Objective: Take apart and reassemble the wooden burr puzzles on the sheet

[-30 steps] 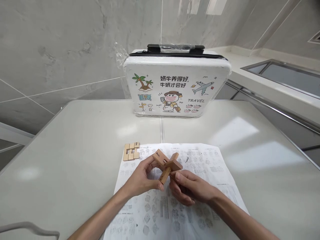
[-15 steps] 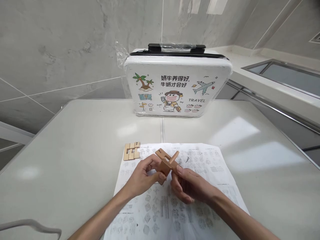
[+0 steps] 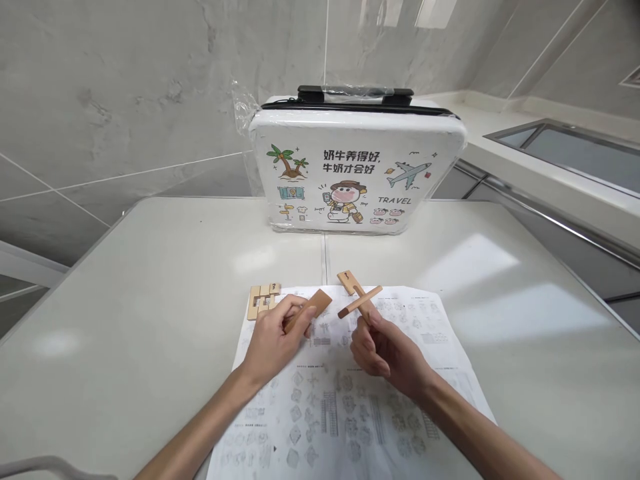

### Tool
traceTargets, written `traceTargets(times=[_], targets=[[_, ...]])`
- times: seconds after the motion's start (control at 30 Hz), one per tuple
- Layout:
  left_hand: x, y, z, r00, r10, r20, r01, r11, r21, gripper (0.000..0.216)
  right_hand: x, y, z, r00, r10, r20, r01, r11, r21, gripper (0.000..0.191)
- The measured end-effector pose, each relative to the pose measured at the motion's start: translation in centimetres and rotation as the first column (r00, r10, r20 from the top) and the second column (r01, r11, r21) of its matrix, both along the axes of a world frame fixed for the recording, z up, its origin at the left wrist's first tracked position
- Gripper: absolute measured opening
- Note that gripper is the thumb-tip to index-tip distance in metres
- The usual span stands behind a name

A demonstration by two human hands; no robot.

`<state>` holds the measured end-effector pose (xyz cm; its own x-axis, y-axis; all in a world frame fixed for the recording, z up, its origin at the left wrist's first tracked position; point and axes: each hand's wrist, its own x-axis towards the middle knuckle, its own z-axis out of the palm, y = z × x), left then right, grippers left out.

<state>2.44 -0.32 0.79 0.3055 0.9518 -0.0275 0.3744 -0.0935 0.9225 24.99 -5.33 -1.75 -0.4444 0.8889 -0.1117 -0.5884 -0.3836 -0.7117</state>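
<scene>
My left hand (image 3: 284, 333) pinches a flat brown wooden puzzle piece (image 3: 321, 304) between thumb and fingers. Its far end points up and to the right; the near end is hidden in the grip. My right hand (image 3: 383, 343) is closed on a slotted wooden puzzle piece (image 3: 347, 281) with a dark mark like a 3 at its far end. A thin wooden bar (image 3: 361, 301) crosses that slotted piece, sitting in its slot. The two hands' pieces are apart, above a large printed sheet (image 3: 340, 407) covered with small line drawings.
Beyond my left hand, light wooden pieces (image 3: 255, 301) lie together at the sheet's upper left corner, one marked 3. A white cartoon-printed case (image 3: 357, 173) in clear plastic stands at the back of the pale table (image 3: 165, 280). A grey cable (image 3: 55, 465) lies front left.
The flat piece in my left hand has come away from the crossed pieces and moved left. My right hand has shifted slightly right and tilted the slotted piece further upright.
</scene>
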Motion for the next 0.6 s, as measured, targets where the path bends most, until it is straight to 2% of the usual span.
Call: traceTargets(times=[0.13,0.23,0.33,0.6], targets=[[0.0,0.0,-0.8,0.956,0.034,-0.291,0.011,0.988,0.152,0.033,0.1,0.0,0.0,1.0,-0.002,0.026,0.001,1.0,0.012,0.051],[0.0,-0.2,-1.5,0.901,0.003,-0.434,0.091,0.976,0.197,0.036,0.0,0.0,0.0,0.997,0.022,0.078,-0.025,0.999,0.036,0.052],[0.1,-0.4,-2.0,0.855,0.009,-0.518,0.14,0.959,0.247,0.033,-0.1,-0.2,-0.1,0.991,0.05,0.123,-0.059,0.996,0.072,0.054],[0.1,-0.4,-2.9,0.753,0.109,-0.649,0.148,0.933,0.328,0.032,-0.1,-0.5,-0.7,0.978,0.125,0.166,-0.142,0.985,0.097,0.056]])
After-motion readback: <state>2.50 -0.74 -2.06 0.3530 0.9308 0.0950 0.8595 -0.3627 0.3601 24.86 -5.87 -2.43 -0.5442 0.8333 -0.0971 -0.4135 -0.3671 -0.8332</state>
